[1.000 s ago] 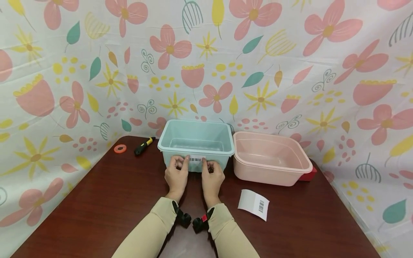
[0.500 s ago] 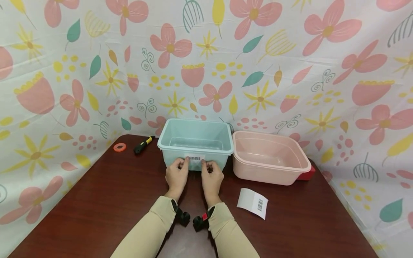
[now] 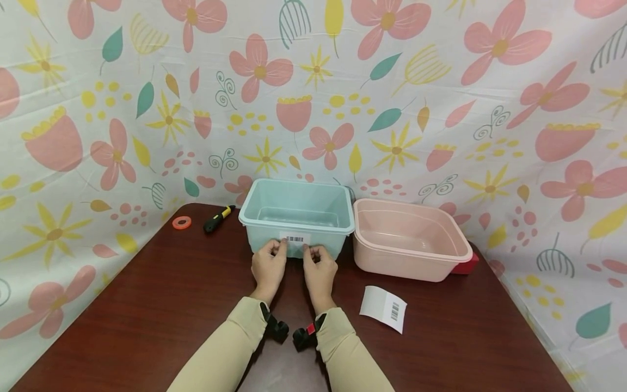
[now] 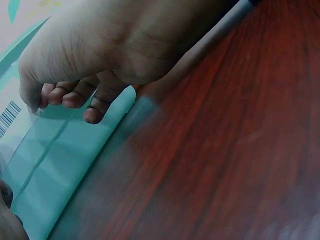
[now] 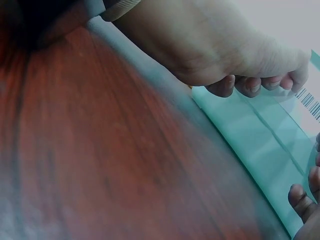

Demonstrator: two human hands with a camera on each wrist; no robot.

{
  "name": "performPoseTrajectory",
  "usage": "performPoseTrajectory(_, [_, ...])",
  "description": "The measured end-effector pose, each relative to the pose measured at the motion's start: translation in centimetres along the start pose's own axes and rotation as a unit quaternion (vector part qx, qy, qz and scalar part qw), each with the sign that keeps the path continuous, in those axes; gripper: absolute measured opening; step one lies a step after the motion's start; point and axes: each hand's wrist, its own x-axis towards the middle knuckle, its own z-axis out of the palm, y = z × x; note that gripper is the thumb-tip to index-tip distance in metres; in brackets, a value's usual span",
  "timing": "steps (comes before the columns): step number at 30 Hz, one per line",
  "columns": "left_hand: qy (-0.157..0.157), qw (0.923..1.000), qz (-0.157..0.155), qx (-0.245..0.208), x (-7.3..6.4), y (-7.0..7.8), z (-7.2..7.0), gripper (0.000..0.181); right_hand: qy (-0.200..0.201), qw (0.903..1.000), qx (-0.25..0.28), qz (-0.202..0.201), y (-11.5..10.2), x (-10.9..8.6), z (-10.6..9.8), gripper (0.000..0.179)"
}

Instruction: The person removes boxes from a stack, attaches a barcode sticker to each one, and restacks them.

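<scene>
A white barcode label (image 3: 295, 238) lies against the front wall of a light blue plastic bin (image 3: 257, 233). At the label's lower left, my left hand (image 3: 268, 268) pinches the edge with thumb and fingertip. My right hand (image 3: 320, 269) does the same at the lower right corner. In the left wrist view the other fingers (image 4: 75, 100) of that hand curl in front of the bin wall. The right wrist view shows the thumb and index tip meeting at the label's corner, beside the barcode (image 5: 309, 102). Whether the whole label sticks to the wall cannot be seen.
A pink bin (image 3: 411, 261) stands to the right, with a red object (image 3: 466, 265) partly hidden behind it. A white sheet with a barcode (image 3: 384, 308) lies before it on the brown table (image 3: 147, 310). Orange tape (image 3: 182, 222) and a black-yellow tool (image 3: 219, 219) are at the left.
My right hand has shifted slightly left and down along the label's right edge, uncovering more of it. The left thumb has slid a little lower. Both bins stay in place.
</scene>
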Motion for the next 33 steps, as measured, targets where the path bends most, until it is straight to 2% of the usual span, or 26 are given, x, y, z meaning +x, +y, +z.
performPoseTrajectory(13, [0.003,0.9994,-0.028,0.018,0.66,-0.65,-0.15,0.043,-0.009,0.9999,-0.002,-0.006,0.1,-0.04,0.03,0.024])
performPoseTrajectory(24, [-0.008,0.9963,-0.076,0.039,0.47,-0.2,-0.22,0.043,-0.008,0.9998,-0.016,-0.01,0.32,0.07,-0.18,0.026])
performPoseTrajectory(33, [-0.012,0.9966,-0.077,0.028,0.43,-0.12,-0.44,0.044,-0.024,0.9997,-0.003,-0.008,0.04,-0.09,-0.21,0.024])
